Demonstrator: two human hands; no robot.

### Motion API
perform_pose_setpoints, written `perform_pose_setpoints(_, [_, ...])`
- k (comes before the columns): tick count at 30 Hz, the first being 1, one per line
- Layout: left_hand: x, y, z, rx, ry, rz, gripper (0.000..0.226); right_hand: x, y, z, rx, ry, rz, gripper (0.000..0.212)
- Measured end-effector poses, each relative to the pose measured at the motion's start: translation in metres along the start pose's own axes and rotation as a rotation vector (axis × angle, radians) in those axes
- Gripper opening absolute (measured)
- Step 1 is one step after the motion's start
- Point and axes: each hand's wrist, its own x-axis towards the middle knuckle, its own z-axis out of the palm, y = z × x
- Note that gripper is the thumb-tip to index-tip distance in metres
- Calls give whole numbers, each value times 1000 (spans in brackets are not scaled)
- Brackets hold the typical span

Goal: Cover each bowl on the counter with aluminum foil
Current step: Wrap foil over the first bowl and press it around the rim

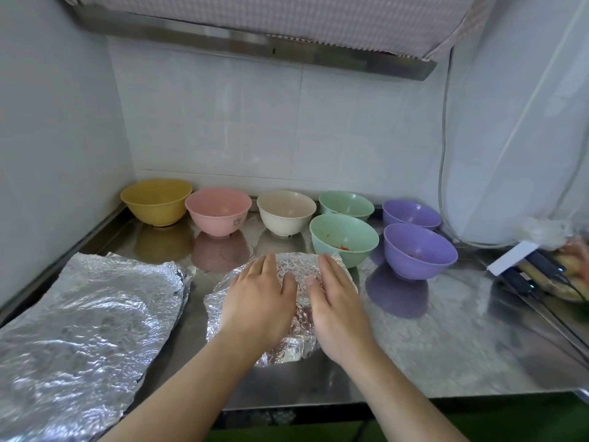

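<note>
The foil-covered bowl point(280, 309) sits at the front middle of the counter point(446, 339), right under both hands. The left hand point(259, 298) and right hand point(338, 301) lie flat on top, side by side, fingers straight and pointing away, pressing the foil down. Its loose edges stick out all around, just past the fingers. Spare foil point(86, 330) lies to the left. Seven open bowls point(344, 239) wait behind.

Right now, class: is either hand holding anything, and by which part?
Nothing is gripped. Left hand and right hand lie flat, fingers straight, pressing on top of the foil over the covered bowl.
</note>
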Motion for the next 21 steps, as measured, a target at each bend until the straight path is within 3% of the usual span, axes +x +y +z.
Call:
perform_pose_setpoints(4, [-2, -5, 3, 14, -2, 39, 80, 20, -11, -24, 16, -49, 53, 57])
perform_pose_setpoints(8, [0, -10, 1, 35, -10, 76, 77, 42, -17, -23, -73, -187, -55, 48])
perform_pose_setpoints(11, [-14, 0, -6, -36, 1, 16, 77, 42, -17, -18, -118, -196, -64, 46])
perform_pose_setpoints(17, [-51, 17, 2, 84, 88, 8, 85, 49, -22, -29, 33, -263, 39, 48])
perform_pose_setpoints(21, [-51, 16, 2, 127, 87, 15, 90, 53, -28, -33, -1, -283, -25, 49])
